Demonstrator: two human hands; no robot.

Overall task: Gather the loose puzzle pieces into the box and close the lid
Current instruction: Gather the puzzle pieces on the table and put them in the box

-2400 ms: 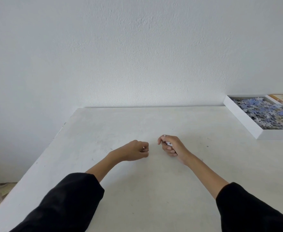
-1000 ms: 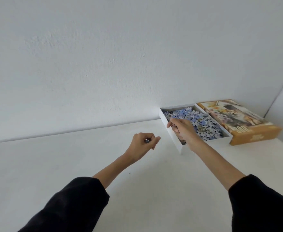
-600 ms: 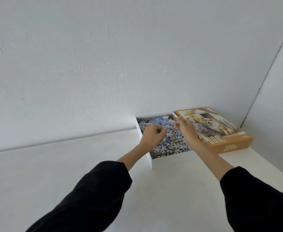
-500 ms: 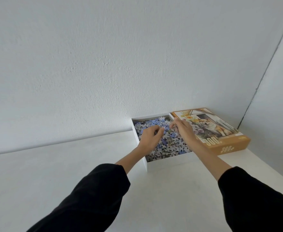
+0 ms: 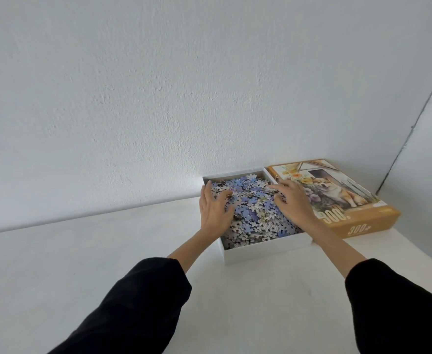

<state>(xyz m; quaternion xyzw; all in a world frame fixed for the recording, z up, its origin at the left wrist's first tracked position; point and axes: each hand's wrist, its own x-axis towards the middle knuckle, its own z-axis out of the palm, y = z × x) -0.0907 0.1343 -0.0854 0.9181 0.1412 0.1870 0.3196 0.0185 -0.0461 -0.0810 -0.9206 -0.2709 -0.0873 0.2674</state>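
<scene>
From the head camera, the left hand (image 5: 216, 209) and right hand (image 5: 292, 201) are lying palm-down on the puzzle pieces (image 5: 257, 213) heaped in the open white box (image 5: 266, 250) — fingers spread, gripping nothing. The lid (image 5: 363, 227) is sitting picture-up just right of the box — both on the white table (image 5: 82, 264).
</scene>
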